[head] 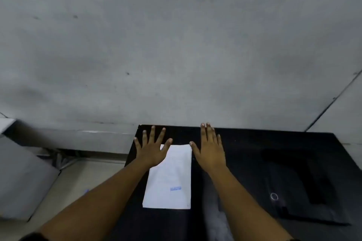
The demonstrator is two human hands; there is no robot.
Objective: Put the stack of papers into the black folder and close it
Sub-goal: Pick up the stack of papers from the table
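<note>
White papers [170, 178] lie flat on the black counter [244, 143], a blue stamp near their bottom right corner. Left hand [151, 148] rests on their top left corner with fingers spread open; right hand [210, 149] lies flat just beside their right edge, fingers straight and empty. Well to the right lies the black folder [305, 186], a small metal ring on it.
</note>
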